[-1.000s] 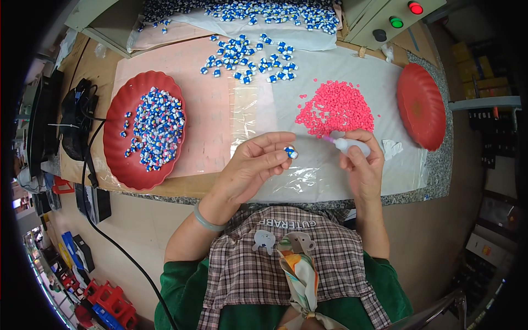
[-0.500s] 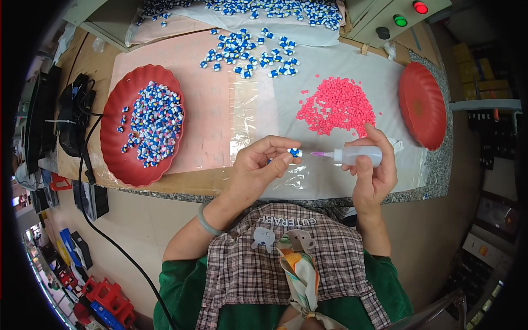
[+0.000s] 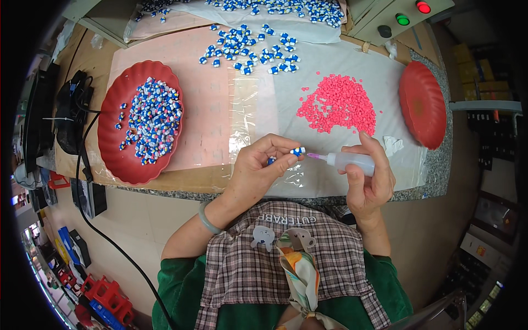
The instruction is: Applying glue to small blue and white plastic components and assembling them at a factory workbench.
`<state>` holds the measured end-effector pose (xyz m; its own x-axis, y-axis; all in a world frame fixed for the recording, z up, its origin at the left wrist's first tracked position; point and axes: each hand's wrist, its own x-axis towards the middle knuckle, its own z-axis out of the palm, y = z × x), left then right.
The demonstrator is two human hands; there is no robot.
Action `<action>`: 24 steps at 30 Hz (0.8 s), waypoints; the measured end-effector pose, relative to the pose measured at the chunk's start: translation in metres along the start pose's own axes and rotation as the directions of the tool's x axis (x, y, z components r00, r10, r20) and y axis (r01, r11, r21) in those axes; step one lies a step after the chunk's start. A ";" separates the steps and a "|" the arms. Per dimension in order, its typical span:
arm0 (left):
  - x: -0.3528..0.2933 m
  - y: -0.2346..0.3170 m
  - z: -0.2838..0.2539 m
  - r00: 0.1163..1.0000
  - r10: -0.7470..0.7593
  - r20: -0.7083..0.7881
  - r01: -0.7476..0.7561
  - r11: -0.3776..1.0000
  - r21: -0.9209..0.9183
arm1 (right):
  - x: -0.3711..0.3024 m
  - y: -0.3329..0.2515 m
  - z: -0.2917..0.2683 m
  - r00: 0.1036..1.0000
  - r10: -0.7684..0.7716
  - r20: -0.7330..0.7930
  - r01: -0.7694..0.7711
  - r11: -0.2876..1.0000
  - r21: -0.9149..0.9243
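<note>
Between thumb and forefinger, my left hand (image 3: 257, 166) pinches a small blue and white figurine (image 3: 297, 151). A second blue and white piece shows inside the curled fingers of that hand. My right hand (image 3: 373, 179) grips a translucent squeeze bottle (image 3: 352, 161) on its side, its pinkish nozzle (image 3: 314, 156) pointing left. The nozzle tip is at or very close to the figurine; contact cannot be told. Just beyond the right hand lies a spread heap of small pink pieces (image 3: 344, 102) on whitish sheeting.
A red scalloped tray (image 3: 113, 93) at left holds many blue and white pieces with pink bits. Loose blue and white figurines (image 3: 236, 41) lie at the back. An empty-looking red tray (image 3: 421, 104) stands at right. Behind is a cabinet with round buttons (image 3: 402, 20). A black cable (image 3: 118, 236) hangs at left.
The bottle has moved left, bringing its nozzle up to the figurine. My left hand has stayed nearly in place. A crumpled white scrap now shows beside my right hand.
</note>
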<state>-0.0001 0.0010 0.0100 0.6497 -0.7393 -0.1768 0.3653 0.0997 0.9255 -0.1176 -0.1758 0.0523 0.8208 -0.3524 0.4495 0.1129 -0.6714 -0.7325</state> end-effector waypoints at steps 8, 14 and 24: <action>0.001 -0.002 -0.001 1.000 -0.005 0.004 0.004 1.000 0.018 | 0.002 -0.002 0.001 0.999 -0.035 0.028 0.037 0.998 -0.051; 0.001 -0.001 -0.001 1.000 -0.025 0.010 0.024 0.999 0.022 | 0.007 -0.003 0.004 0.989 -0.146 0.027 0.148 0.984 -0.103; 0.002 -0.006 -0.002 0.999 -0.030 -0.012 0.031 0.999 0.015 | 0.003 0.000 0.003 1.000 -0.002 0.029 0.003 0.999 -0.032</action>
<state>0.0003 -0.0002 0.0037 0.6462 -0.7340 -0.2089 0.3753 0.0673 0.9245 -0.1135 -0.1746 0.0523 0.8364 -0.3317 0.4364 0.0979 -0.6928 -0.7144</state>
